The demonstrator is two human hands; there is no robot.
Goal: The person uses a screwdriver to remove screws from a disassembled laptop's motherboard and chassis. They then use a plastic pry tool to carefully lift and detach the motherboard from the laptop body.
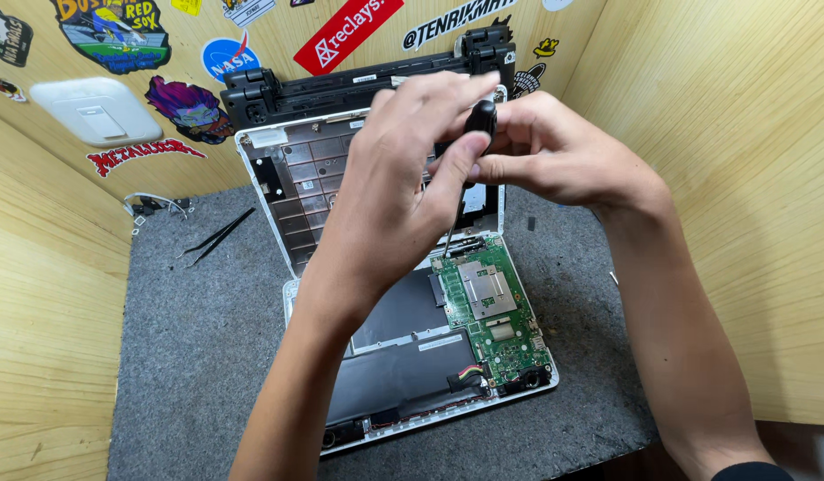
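Observation:
An opened white laptop (pixel 287 294) lies on a grey felt mat, its bottom cover off. A green circuit board (pixel 505 334) and a flat black battery (pixel 403 374) are exposed. Both hands hold a black-handled screwdriver (pixel 480 118) upright above the board. My left hand (pixel 403 187) pinches the handle's top with fingers and thumb. My right hand (pixel 545 151) grips the handle from the right. The thin shaft (pixel 450 233) points down at the board's upper left corner.
Black tweezers (pixel 214 239) lie on the grey mat (pixel 207 356) to the left of the laptop. Wooden walls with stickers enclose the left, back and right. A white box (pixel 96 109) is fixed to the back wall. A clear ring (pixel 154 203) rests by the wall.

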